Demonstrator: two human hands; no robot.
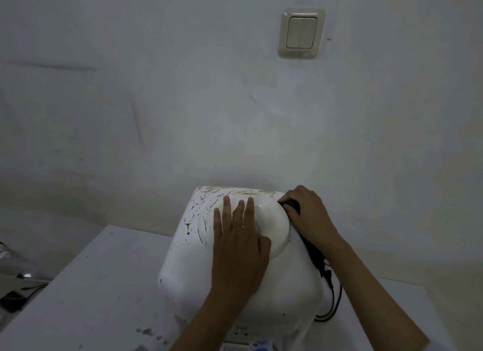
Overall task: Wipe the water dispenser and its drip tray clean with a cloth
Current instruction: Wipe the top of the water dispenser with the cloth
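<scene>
The water dispenser [235, 267] stands on the tabletop [99, 285], its top partly wiped with brown specks left, while the flat, released left hand [239, 248] steadies it, the right hand [307, 214] grasps a dark cloth [292, 205], and the drip tray is not visible.

One white water dispenser [235, 272] stands at the centre, seen from above, and everything else is placed around it. One round white dome [269, 225] sits on its top. Two hands are on the dispenser: one left hand [239, 243] lying on the dome, one right hand [308, 214] at the dispenser's back right corner. One dark cloth [291, 205] is under that right hand. One black cable [330, 293] hangs down the dispenser's right side. One table [91, 285] is beneath the dispenser. One wall switch [302, 32] is on the wall above it.
</scene>
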